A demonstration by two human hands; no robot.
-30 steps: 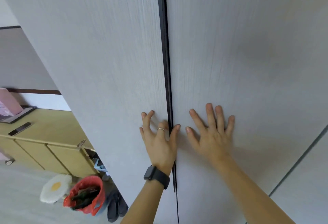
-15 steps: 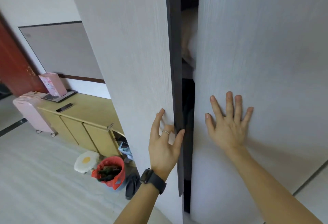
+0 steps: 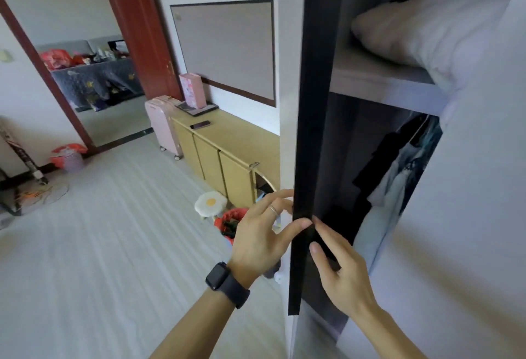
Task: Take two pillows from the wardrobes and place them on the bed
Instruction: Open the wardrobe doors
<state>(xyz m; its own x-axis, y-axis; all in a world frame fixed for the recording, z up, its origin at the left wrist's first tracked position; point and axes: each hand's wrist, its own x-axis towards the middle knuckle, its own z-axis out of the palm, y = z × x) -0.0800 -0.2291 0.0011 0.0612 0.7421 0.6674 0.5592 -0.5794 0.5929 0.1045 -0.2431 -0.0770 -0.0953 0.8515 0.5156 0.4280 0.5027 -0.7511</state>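
The wardrobe stands open in front of me. Its left door (image 3: pixel 310 102) is turned edge-on and shows as a dark vertical strip. My left hand (image 3: pixel 262 233) grips that edge, thumb on the dark strip and fingers behind the door. My right hand (image 3: pixel 338 270) lies against the inner side of the same edge with fingers loosely bent, index tip touching my left thumb, holding nothing. A white pillow (image 3: pixel 427 31) lies on the upper shelf (image 3: pixel 378 82), partly hidden by the pale right door (image 3: pixel 478 187). Only this one pillow shows.
Clothes (image 3: pixel 398 182) hang below the shelf. Left of the wardrobe are a low yellow cabinet (image 3: pixel 233 142) with a phone (image 3: pixel 200 124) and pink box (image 3: pixel 192 91), a pink suitcase (image 3: pixel 162 125), an egg-shaped stool (image 3: pixel 210 202) and a red bin (image 3: pixel 230 222). Bare floor stretches left toward a doorway.
Both doors went from shut to wide open. My left hand swung the left door outward. My right hand left the right door and came to the left door's edge. The pillow came into sight.
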